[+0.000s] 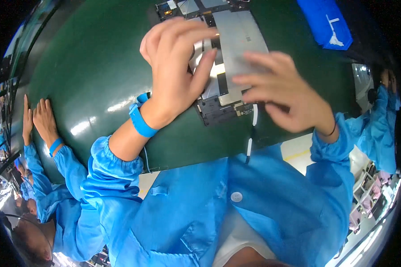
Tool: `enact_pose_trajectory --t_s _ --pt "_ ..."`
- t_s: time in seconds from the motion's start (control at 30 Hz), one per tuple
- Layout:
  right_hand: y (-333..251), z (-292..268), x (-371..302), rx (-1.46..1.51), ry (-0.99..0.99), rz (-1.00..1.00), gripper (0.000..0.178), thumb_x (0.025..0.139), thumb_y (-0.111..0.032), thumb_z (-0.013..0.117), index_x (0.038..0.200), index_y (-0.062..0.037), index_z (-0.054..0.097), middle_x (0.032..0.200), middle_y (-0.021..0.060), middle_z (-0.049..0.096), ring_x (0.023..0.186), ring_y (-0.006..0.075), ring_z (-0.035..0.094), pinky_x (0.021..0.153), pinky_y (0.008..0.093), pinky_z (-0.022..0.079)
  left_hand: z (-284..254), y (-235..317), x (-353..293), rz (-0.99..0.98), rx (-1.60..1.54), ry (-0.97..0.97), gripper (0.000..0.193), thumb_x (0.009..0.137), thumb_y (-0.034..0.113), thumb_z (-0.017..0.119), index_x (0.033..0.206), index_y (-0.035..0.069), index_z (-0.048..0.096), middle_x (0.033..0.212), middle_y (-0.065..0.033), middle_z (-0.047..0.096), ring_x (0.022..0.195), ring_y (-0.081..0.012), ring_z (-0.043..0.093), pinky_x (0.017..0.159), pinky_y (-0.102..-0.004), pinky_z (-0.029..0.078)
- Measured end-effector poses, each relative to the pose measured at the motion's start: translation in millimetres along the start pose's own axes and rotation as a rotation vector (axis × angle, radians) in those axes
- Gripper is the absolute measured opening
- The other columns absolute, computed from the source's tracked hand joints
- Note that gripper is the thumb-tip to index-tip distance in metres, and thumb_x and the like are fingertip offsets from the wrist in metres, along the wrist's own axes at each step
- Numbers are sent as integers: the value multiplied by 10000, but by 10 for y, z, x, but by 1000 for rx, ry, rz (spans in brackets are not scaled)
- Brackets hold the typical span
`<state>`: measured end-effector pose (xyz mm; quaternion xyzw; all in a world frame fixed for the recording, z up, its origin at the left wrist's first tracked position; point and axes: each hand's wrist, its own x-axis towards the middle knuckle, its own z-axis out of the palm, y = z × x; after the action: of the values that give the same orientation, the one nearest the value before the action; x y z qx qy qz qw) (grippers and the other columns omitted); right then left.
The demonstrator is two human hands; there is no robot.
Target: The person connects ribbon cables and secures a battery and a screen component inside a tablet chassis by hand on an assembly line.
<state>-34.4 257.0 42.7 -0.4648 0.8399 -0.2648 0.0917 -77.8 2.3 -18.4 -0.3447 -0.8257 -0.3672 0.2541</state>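
Note:
An opened tablet-like device [214, 113], with black inner parts and a small circuit board, lies on the green work surface. A flat silver-grey rectangular piece [236, 35] covers its right side. Over the left half is my left hand [176, 62], its thumb and forefinger apart at the grey piece's left edge; whether they touch it is unclear. My right hand [283, 91], blurred by motion, hovers with spread fingers at the right edge of the grey piece. Nothing shows in either hand. A white and black cable [254, 116] runs from below the device toward me.
More opened device parts [200, 5] lie beyond, at the far edge of view. On the right is a blue pouch [329, 26] with a white mark. A blue wrist strap [140, 120] with a cord circles my left wrist. Left, a co-worker's hands [44, 118] rest on the green mat [93, 58].

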Motion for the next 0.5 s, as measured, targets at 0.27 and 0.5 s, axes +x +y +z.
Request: enact_pose_trajectory --t_s 0.27,0.5 --pt "-161 447 -87 -62 363 91 261 731 -46 706 980 -122 714 1121 1 691 1173 245 575 970 418 400 -111 428 -129 547 -42 9 346 618 214 771 962 235 747 877 76 630 912 -131 571 882 -349 365" --pt "-170 469 -50 -9 406 199 289 763 -24 667 1033 -118 713 1095 36 697 1102 250 604 953 385 421 -109 519 -102 651 100 52 316 651 219 676 955 254 756 876 111 634 897 -88 552 893 -310 341"
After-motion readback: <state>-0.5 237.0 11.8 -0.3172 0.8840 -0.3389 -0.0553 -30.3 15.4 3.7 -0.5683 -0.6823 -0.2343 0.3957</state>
